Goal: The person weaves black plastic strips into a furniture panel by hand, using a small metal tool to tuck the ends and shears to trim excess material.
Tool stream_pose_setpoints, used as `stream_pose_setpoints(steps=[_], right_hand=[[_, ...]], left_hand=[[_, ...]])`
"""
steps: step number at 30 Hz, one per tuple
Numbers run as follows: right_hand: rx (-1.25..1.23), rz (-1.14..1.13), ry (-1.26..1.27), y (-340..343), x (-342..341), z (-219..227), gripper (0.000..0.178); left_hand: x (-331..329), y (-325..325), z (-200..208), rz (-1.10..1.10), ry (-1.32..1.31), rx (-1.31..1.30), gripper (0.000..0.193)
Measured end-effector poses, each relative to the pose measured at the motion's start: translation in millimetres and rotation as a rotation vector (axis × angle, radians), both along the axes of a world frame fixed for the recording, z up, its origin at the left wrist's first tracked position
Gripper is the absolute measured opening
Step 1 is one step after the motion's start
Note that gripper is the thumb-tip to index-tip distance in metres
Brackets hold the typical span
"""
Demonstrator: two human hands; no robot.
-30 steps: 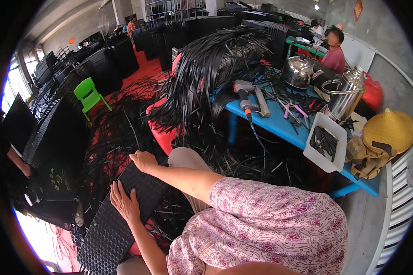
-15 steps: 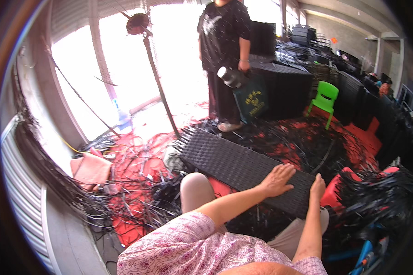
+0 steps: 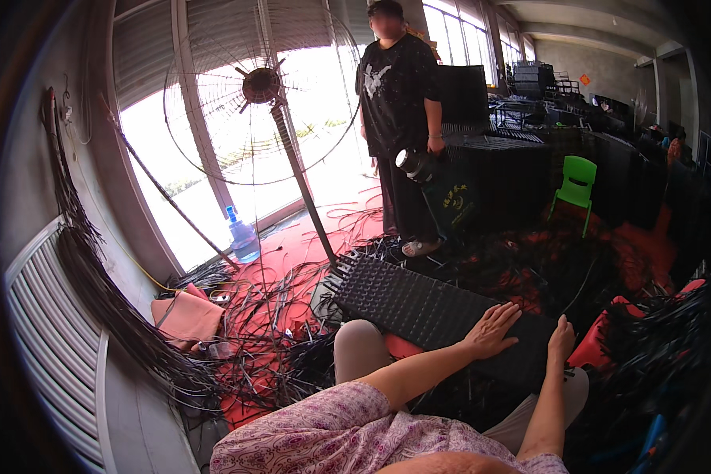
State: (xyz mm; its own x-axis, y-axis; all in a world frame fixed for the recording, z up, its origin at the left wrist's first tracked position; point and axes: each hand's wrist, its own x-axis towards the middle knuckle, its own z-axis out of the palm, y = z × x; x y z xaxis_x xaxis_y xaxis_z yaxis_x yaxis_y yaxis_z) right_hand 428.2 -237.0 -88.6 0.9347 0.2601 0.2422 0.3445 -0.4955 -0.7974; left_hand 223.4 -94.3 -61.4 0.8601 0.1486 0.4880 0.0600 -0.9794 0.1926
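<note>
Beyond the person's left knee, a black woven panel lies on a slant, its far end, fringed with strip ends, near the pole of a standing fan. The left hand rests palm down on the panel, fingers stretched out and gripping nothing. The right hand is at the panel's right end, fingers bent by the edge; whether they close on it I cannot tell. Black strips litter the red floor. Past the panel stands a co-worker in black, a dark bag beside them. Farther right is a green chair.
</note>
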Motion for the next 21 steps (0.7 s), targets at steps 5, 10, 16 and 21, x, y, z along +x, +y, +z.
stream_pose_setpoints(steps=[5,10,16,21], right_hand=[[-0.042,-0.002,-0.023,-5.8,-2.0,-5.4,0.067],[-0.035,0.006,0.072,-7.6,-16.5,9.2,0.067],[-0.019,0.044,0.057,-8.1,-5.9,-2.4,0.067],[0.08,0.049,0.096,-7.1,-2.6,-10.6,0.066]], left_hand=[[-4.7,-7.3,1.0,0.013,0.031,-0.037,0.079],[-10.2,-5.9,2.1,-0.004,-0.007,-0.012,0.08],[-7.8,-5.7,0.6,-0.008,0.005,-0.023,0.081],[-8.8,-7.2,2.2,-0.012,0.008,-0.033,0.081]])
